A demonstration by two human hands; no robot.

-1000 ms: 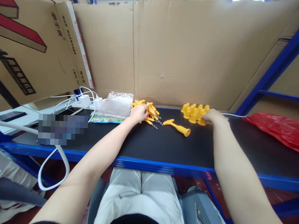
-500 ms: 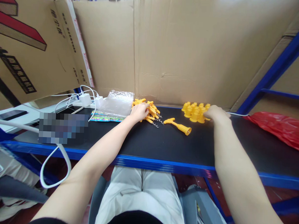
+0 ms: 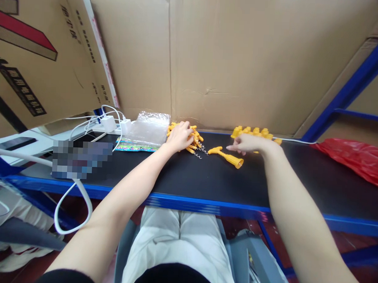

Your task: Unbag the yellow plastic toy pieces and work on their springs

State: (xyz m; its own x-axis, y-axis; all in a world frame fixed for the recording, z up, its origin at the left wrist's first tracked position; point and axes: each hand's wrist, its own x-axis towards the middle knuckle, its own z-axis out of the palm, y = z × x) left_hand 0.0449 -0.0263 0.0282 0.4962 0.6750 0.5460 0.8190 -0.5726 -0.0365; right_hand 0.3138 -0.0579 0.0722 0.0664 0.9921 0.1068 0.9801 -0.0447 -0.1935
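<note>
My left hand (image 3: 181, 135) rests on a pile of yellow corkscrew parts (image 3: 193, 141) with small metal spirals, its fingers curled over them. My right hand (image 3: 247, 142) hovers just in front of a cluster of yellow cone-shaped caps (image 3: 255, 132), fingers stretched out to the left and holding nothing. Its fingertips are close to one assembled yellow T-handled piece (image 3: 226, 156) that lies on the black shelf surface (image 3: 206, 180) between my hands.
A clear plastic bag (image 3: 148, 129) over a colourful card lies left of the pile. White chargers and cables (image 3: 110, 124) sit further left. A red plastic bag (image 3: 357, 159) lies at the right. Cardboard (image 3: 227, 59) walls the back; a blue edge (image 3: 189, 202) fronts the shelf.
My right hand has left the cluster of caps and moved left toward the T-handled piece, its fingers now extended. My left hand stays on the corkscrew pile.
</note>
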